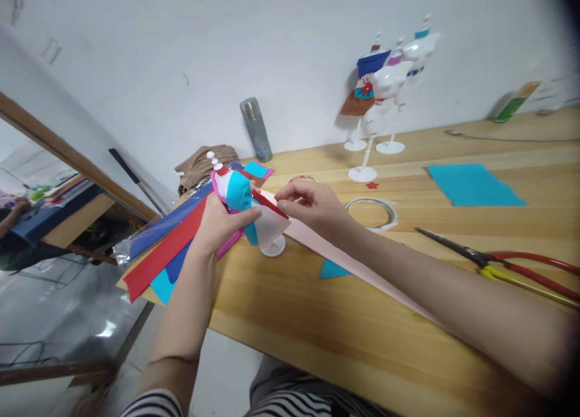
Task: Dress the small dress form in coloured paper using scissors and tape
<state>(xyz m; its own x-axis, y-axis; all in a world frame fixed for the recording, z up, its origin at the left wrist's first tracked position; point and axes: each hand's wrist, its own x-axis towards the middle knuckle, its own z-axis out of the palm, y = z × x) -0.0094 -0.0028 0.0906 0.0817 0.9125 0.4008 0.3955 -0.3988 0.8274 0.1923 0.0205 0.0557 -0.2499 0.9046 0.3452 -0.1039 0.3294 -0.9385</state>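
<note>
My left hand (222, 223) is wrapped round a small white mannequin (268, 229) dressed in turquoise and pink cloth, its round foot resting on the wooden table (362, 320). My right hand (312, 205) pinches the edge of a red and pale pink strip of fabric (335, 251) at the mannequin's side; the strip runs back under my right forearm. Both hands are closed.
Long coloured sheets (167, 242) in plastic overhang the table's left edge. A tape ring (372, 213), red-handled scissors (498, 261), a turquoise sheet (471, 184), a turquoise scrap (333, 269), three dressed mannequins (385, 96) and a flask (256, 129) lie farther back.
</note>
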